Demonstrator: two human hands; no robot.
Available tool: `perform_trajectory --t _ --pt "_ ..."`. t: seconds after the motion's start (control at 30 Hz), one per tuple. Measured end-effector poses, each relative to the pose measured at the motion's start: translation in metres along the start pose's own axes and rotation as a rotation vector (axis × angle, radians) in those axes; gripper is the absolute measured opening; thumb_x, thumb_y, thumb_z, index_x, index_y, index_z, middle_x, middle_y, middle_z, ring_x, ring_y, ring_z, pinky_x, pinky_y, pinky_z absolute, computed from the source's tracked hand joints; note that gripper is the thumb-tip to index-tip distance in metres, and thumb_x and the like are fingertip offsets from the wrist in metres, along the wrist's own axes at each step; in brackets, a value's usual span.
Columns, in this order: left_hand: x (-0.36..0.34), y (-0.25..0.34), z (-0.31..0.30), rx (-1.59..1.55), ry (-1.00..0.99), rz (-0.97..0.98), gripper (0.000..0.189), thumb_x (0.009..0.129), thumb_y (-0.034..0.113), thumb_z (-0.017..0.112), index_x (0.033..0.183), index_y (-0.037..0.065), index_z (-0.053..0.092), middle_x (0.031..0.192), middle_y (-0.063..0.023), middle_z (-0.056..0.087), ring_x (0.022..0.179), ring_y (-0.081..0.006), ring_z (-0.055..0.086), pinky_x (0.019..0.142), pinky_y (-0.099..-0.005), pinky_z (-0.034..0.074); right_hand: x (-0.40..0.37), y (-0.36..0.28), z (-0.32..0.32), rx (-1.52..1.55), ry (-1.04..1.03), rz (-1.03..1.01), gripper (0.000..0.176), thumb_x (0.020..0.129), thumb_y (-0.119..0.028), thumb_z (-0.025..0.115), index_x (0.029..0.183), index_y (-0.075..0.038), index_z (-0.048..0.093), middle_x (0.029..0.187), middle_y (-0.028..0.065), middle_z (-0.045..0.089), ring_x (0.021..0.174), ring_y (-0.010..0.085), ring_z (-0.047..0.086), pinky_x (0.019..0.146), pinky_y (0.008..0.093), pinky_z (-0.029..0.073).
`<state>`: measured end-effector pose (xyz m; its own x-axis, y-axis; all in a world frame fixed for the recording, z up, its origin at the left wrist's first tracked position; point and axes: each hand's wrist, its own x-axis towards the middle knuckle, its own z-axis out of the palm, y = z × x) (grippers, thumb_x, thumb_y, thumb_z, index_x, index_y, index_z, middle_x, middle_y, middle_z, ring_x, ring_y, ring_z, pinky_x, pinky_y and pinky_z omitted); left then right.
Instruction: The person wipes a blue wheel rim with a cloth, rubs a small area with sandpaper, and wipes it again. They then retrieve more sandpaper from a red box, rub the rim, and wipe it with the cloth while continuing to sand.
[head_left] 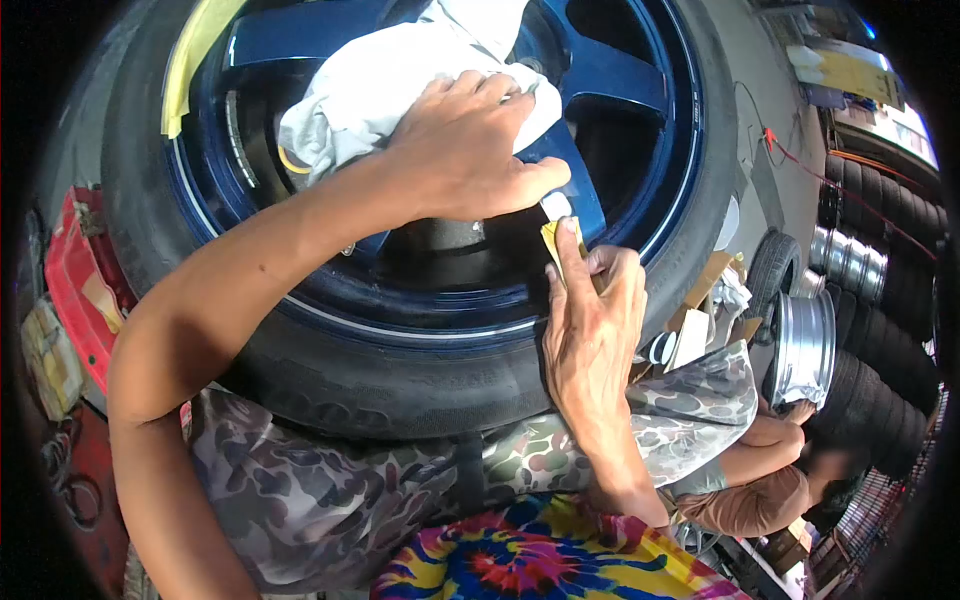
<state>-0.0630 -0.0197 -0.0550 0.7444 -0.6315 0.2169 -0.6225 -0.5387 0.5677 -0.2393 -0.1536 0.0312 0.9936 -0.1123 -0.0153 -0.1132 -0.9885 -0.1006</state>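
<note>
From my remote seat I see a tyre (400,380) with a blue rim (620,80) resting on the lap, against camouflage shorts (330,490). The left hand (460,150) lies flat on a white cloth (380,90), fingers together, pressing it onto the rim near the hub. Just below it, the right hand (590,330) pinches a small yellow piece (553,240) between forefinger and thumb and holds it against a blue spoke (585,195). It may be sandpaper; I cannot tell at this size. A strip of yellow tape (195,55) hangs over the rim's upper left edge. To the right, a bare silver rim (805,345) stands near stacked tyres (890,280).
</note>
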Motion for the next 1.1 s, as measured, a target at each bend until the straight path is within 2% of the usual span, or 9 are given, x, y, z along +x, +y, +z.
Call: perform_trajectory --t 0.17,0.23,0.37,0.5,0.73,0.77,0.9,1.03,1.1 --pt "0.004 -0.002 -0.002 -0.010 -0.033 -0.008 0.069 0.090 0.044 0.074 0.137 -0.006 0.067 0.141 -0.0252 0.066 0.131 -0.0400 0.062 0.115 -0.0513 0.046 0.014 -0.002 0.006 -0.017 0.056 -0.012 0.051 0.097 -0.010 0.074 0.147 -0.002 0.067 0.106 0.0124 0.052 0.100 0.0291 0.055 0.085 0.0435 0.044" --pt "0.001 0.000 -0.003 -0.037 -0.052 -0.015 0.069 0.090 0.044 0.074 0.137 -0.006 0.067 0.141 -0.0252 0.066 0.131 -0.0402 0.062 0.115 -0.0511 0.046 -0.001 -0.003 0.001 0.022 -0.034 0.041 0.049 0.097 -0.010 0.073 0.145 -0.002 0.067 0.106 0.0130 0.053 0.100 0.0300 0.055 0.086 0.0428 0.044" --pt "0.001 0.002 0.002 -0.004 0.005 0.004 0.067 0.090 0.043 0.074 0.136 -0.005 0.067 0.139 -0.0246 0.067 0.131 -0.0407 0.062 0.114 -0.0504 0.046 0.019 0.004 0.008 0.000 0.056 -0.008 0.054 0.096 -0.010 0.074 0.149 -0.003 0.065 0.106 0.0130 0.052 0.099 0.0293 0.054 0.084 0.0435 0.043" --pt "0.000 0.000 -0.002 -0.013 -0.010 -0.001 0.067 0.090 0.043 0.074 0.136 -0.005 0.067 0.140 -0.0243 0.066 0.130 -0.0403 0.062 0.114 -0.0503 0.046 -0.001 -0.002 0.000 -0.007 -0.015 0.011 0.052 0.097 -0.010 0.073 0.148 -0.004 0.065 0.106 0.0131 0.052 0.099 0.0297 0.054 0.084 0.0434 0.042" --pt "0.000 -0.003 0.000 0.010 0.012 -0.004 0.068 0.090 0.043 0.074 0.136 -0.006 0.067 0.139 -0.0242 0.067 0.129 -0.0404 0.063 0.113 -0.0507 0.047 0.003 -0.004 0.003 0.020 0.001 0.015 0.052 0.097 -0.010 0.073 0.149 -0.004 0.065 0.104 0.0129 0.051 0.098 0.0294 0.054 0.083 0.0437 0.042" --pt "-0.001 -0.002 -0.001 0.010 0.002 0.006 0.069 0.090 0.044 0.074 0.136 -0.006 0.067 0.139 -0.0244 0.067 0.129 -0.0405 0.063 0.114 -0.0511 0.046 -0.003 -0.004 -0.001 0.034 -0.036 0.039 0.051 0.097 -0.009 0.073 0.148 -0.004 0.066 0.104 0.0132 0.051 0.098 0.0297 0.054 0.084 0.0434 0.042" --pt "0.003 -0.001 -0.001 0.015 -0.033 0.002 0.070 0.090 0.045 0.073 0.138 -0.006 0.066 0.139 -0.0256 0.067 0.130 -0.0407 0.063 0.114 -0.0524 0.046 0.019 0.003 0.007 0.009 0.050 0.000 0.053 0.097 -0.010 0.073 0.149 -0.004 0.065 0.102 0.0121 0.051 0.097 0.0291 0.054 0.082 0.0439 0.042" --pt "0.000 0.001 -0.004 -0.024 -0.083 -0.023 0.070 0.090 0.045 0.073 0.138 -0.006 0.067 0.139 -0.0264 0.067 0.129 -0.0405 0.063 0.114 -0.0526 0.046 -0.003 -0.002 0.000 0.044 -0.025 0.024 0.051 0.097 -0.008 0.072 0.147 -0.003 0.065 0.103 0.0130 0.051 0.097 0.0297 0.054 0.083 0.0433 0.043" --pt "0.000 0.000 0.000 0.024 0.019 0.018 0.070 0.090 0.045 0.073 0.138 -0.005 0.067 0.139 -0.0262 0.067 0.129 -0.0406 0.063 0.114 -0.0522 0.046 0.005 0.002 0.001 0.041 0.000 0.007 0.053 0.096 -0.008 0.073 0.149 -0.003 0.064 0.102 0.0132 0.051 0.097 0.0298 0.054 0.084 0.0429 0.043"
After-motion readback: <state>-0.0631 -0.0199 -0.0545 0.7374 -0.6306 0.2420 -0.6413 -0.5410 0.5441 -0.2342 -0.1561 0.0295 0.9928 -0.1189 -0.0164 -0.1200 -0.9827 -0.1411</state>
